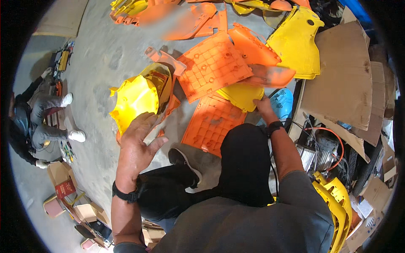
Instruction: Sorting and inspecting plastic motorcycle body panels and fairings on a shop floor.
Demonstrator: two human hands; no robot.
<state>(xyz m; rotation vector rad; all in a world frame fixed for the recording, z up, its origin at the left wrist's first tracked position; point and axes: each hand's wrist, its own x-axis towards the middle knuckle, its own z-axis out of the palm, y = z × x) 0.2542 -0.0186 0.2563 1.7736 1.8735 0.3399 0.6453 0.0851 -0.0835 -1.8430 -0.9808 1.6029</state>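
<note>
My left hand (138, 134) is open, thumb spread from the fingers. Its fingertips are over the lower edge of a curved yellow plastic shell (137, 101); I cannot tell if they press on it. My right hand (265, 109) has its fingers on the right edge of a yellow plastic panel (242, 95), seemingly pinching it. That panel lies partly under an orange grid-ribbed panel (213, 65) and over a second orange grid-ribbed panel (209, 126). A light blue plastic piece (282, 103) rests just right of my right hand.
More orange panels (253, 44) and a large yellow panel (295, 42) lie farther off. Cardboard sheets (339, 76) lean at the right, by a metal motor-like part (316, 152) with cables. Yellow plastic parts (335, 202) stand beside me. Another person (40, 118) sits at the far left.
</note>
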